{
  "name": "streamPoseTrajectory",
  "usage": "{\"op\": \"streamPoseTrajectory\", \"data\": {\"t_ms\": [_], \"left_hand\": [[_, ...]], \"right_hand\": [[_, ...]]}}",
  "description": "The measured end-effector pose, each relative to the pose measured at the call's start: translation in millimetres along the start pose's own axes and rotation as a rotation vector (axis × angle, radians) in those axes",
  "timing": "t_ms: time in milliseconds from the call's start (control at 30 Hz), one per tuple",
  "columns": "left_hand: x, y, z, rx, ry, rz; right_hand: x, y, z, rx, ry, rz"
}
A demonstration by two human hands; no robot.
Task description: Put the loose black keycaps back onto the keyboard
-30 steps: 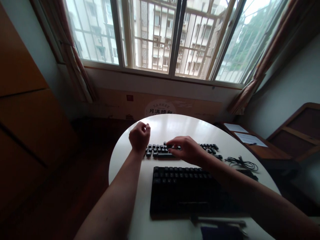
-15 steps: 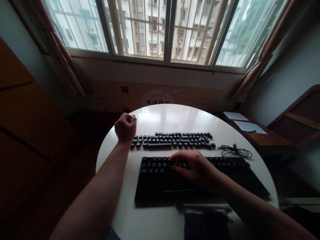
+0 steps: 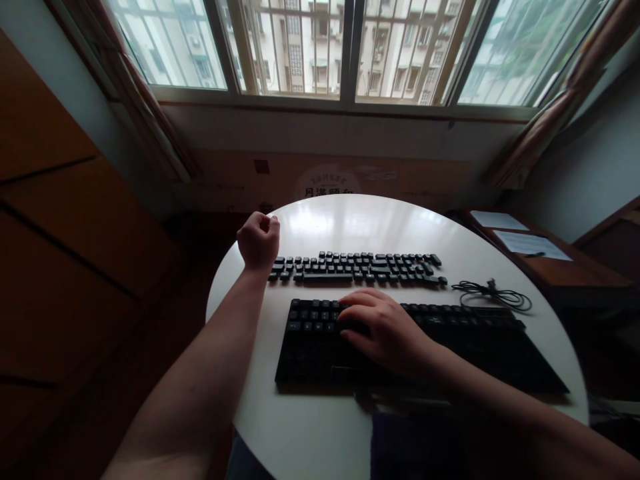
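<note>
Keyboard (image 3: 450, 350) lies under our right hand (image 3: 383, 330), fingers spread on its keys; our fisted left hand (image 3: 259, 241) rests at ten o'clock beside loose keycaps (image 3: 355, 268).

A barred window (image 3: 350, 47) fills the top of the frame, giving daylight. Curtains (image 3: 555, 113) hang at both upper corners; a brown wooden cabinet (image 3: 60, 233) stands left.

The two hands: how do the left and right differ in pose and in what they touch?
The left hand is closed in a fist, resting at the left end of the loose keycap rows; the right hand lies flatter, fingers spread over the black keyboard. The left sits farther from the camera, the right nearer. Both are bare and over the white round table.
</note>
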State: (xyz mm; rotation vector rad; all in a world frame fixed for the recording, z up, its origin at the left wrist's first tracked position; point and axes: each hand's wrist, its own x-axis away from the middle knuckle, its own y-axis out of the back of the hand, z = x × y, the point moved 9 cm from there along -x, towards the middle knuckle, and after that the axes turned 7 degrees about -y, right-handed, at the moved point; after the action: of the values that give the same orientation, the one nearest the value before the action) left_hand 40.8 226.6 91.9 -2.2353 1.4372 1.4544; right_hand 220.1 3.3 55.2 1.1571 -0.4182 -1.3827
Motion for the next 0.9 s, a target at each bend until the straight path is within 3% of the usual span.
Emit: {"op": "streamPoseTrajectory", "data": {"t_ms": [667, 767, 900], "left_hand": [[-1.2, -3.6, 1.9, 0.044, 0.019, 0.029], [-1.2, -2.3, 2.4, 0.043, 0.022, 0.021], [-0.5, -2.1, 4.1, 0.049, 0.038, 0.019]], "right_hand": [[1.3, -3.4, 6.9, 0.099, -0.020, -0.062], [0.2, -2.1, 12.9, 0.139, 0.005, -0.016], [3.2, -4.5, 19.5, 0.261, -0.001, 0.139]]}}
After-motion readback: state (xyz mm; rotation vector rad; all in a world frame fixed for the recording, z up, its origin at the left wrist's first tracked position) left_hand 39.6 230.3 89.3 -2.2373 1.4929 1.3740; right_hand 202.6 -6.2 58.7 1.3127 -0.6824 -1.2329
